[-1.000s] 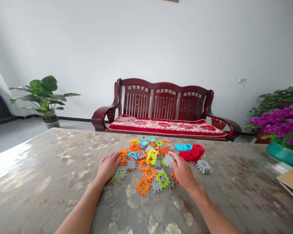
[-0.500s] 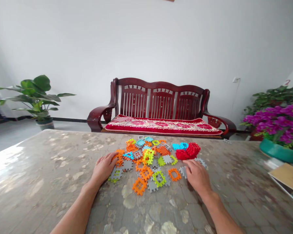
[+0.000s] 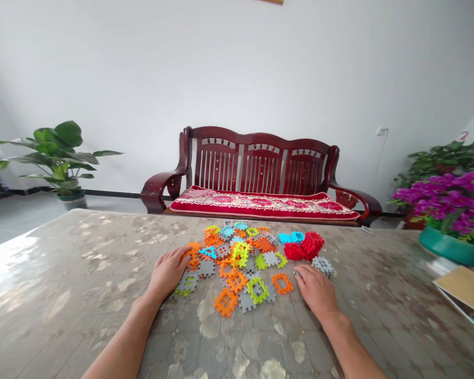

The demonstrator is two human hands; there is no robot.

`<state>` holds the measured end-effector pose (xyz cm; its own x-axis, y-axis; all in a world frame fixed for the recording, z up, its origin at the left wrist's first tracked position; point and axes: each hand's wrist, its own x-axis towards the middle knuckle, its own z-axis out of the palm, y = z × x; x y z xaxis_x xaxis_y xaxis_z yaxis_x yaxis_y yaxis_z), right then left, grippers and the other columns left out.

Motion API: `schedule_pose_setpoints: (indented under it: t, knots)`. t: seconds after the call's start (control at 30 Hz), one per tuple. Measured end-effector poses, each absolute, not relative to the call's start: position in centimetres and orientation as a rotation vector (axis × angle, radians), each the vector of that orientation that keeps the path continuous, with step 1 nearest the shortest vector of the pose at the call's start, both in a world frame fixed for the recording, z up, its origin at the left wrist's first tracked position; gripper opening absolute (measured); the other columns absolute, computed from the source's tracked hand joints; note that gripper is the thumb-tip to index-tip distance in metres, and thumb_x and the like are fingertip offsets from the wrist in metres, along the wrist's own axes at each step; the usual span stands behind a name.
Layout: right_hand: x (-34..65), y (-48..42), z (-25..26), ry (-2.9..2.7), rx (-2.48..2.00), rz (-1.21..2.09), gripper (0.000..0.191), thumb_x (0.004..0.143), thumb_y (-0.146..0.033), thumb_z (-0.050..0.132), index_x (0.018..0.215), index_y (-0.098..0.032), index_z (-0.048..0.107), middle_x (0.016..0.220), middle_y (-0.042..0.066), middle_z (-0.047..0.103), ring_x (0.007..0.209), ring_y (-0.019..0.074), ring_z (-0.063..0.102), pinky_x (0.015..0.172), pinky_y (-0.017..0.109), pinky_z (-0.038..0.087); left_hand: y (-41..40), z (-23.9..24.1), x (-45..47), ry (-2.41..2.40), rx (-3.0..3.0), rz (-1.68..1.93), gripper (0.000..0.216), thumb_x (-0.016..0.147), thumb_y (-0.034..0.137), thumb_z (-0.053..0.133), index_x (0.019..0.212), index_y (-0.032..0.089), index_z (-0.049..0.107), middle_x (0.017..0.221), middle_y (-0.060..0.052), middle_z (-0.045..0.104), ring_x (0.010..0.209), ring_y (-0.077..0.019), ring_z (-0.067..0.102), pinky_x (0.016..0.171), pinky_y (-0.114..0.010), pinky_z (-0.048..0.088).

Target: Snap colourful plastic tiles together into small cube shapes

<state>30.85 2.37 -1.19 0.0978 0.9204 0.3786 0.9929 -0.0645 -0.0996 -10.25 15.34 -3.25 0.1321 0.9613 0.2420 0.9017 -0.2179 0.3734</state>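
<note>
A pile of flat plastic interlocking tiles (image 3: 240, 258) in orange, grey, green and blue lies on the table (image 3: 82, 284). My left hand (image 3: 166, 273) rests flat at the pile's left edge, fingers on an orange tile and a grey-green one. My right hand (image 3: 316, 290) lies palm down at the pile's right side, fingertips on a grey tile (image 3: 299, 273) next to an orange frame tile (image 3: 282, 283). A red block of joined tiles (image 3: 306, 246) and a blue piece (image 3: 292, 237) sit just beyond. Another grey tile (image 3: 323, 265) lies right of my fingers.
A dark wooden bench (image 3: 260, 173) with a red cushion stands behind the table. A leafy potted plant (image 3: 59, 158) is on the floor at left. Purple flowers in a teal pot (image 3: 450, 231) and a booklet (image 3: 466, 295) sit at the table's right edge.
My right hand moved from the middle of the pile out to its right side and now rests on a grey tile. The left hand stays put.
</note>
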Motion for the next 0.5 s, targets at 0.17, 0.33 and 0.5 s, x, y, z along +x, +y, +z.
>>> schedule_pose_setpoints:
  t: [0.17, 0.33, 0.5]
  knots:
    - [30.8, 2.2, -1.2, -1.829, -2.048, -0.407, 0.028, 0.09, -0.018, 0.046, 0.093, -0.022, 0.073, 0.104, 0.005, 0.073, 0.096, 0.0193, 0.065, 0.084, 0.028, 0.044, 15.4, -3.2, -10.2, 1.866, 2.254, 0.64, 0.04, 0.095, 0.035, 0.036, 0.125, 0.025, 0.06, 0.134, -0.006, 0.063, 0.123, -0.0213, 0.056, 0.109, -0.04, 0.032]
    - [30.0, 2.0, -0.6, -1.892, -2.159, -0.41, 0.027, 0.085, -0.013, 0.049, 0.082, -0.022, 0.074, 0.088, 0.005, 0.075, 0.086, 0.02, 0.067, 0.078, 0.029, 0.044, 15.3, -3.2, -10.2, 1.873, 2.253, 0.642, 0.04, 0.095, 0.035, 0.036, 0.126, 0.026, 0.06, 0.134, -0.005, 0.063, 0.124, -0.0215, 0.055, 0.109, -0.041, 0.033]
    - [30.1, 2.3, -1.3, -1.883, -2.151, -0.372, 0.035, 0.086, -0.01, 0.046, 0.102, -0.02, 0.075, 0.113, 0.008, 0.073, 0.103, 0.0229, 0.066, 0.091, 0.034, 0.045, 15.4, -3.4, -10.3, 1.869, 2.254, 0.661, 0.04, 0.095, 0.036, 0.036, 0.127, 0.027, 0.059, 0.134, -0.005, 0.062, 0.123, -0.021, 0.056, 0.108, -0.04, 0.033]
